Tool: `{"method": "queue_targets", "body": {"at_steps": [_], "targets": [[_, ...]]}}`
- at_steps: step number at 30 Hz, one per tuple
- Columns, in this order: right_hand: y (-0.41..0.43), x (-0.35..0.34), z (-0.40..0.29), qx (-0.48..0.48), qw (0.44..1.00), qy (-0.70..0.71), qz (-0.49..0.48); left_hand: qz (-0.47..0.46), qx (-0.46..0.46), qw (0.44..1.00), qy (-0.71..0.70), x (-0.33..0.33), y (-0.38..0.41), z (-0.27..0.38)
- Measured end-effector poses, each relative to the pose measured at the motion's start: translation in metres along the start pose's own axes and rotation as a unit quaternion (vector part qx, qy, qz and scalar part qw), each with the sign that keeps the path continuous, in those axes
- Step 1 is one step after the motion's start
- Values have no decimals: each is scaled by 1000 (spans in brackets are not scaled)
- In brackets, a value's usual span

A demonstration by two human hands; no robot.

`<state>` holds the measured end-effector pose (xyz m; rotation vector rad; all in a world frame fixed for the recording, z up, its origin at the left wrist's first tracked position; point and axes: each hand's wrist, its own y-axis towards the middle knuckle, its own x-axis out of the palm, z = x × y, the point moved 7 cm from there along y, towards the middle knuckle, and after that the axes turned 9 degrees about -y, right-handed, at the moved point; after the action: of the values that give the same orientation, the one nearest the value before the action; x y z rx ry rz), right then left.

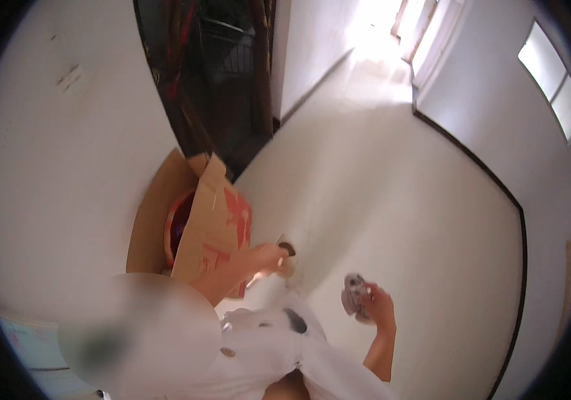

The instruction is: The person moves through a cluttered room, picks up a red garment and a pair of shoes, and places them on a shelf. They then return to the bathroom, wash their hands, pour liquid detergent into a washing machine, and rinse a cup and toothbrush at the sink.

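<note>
My left hand (271,257) reaches in from the left, past the front of a cardboard box. Its fingers are on a small pale object with a dark oval part (287,248), blurred, so its kind cannot be told. Further right, my right hand (379,304) grips a grey and whitish object with several rounded parts (355,296), also too blurred to name. The two hands are well apart, both above the pale floor (430,210). White clothing (260,345) with a dark patch fills the lower middle of the view.
An open cardboard box (210,220) with red print stands at the left wall, a red-rimmed round container (169,235) inside. Behind it is a dark doorway (225,65) with brownish drapes. Dark skirting (522,260) edges the floor at right. A blurred round patch covers the lower left.
</note>
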<state>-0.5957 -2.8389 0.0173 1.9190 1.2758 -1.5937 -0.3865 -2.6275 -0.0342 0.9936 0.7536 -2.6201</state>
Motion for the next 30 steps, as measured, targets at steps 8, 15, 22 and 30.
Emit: {"method": "queue_targets", "body": {"at_steps": [8,15,22,30], "targets": [[237,-46,-22,-15,992,-118,-40,114,-80,989,-57,-161,110,-84],[432,-41,-33,-7,998,-63,24,166,-52,984,-47,-281,210,-178],[579,-36,-97,25,993,-113,-31,215,-144,962,-90,-403,268,-289],[764,27,-130,44,986,-155,-32,357,-178,913,-86,-530,307,-431]]}}
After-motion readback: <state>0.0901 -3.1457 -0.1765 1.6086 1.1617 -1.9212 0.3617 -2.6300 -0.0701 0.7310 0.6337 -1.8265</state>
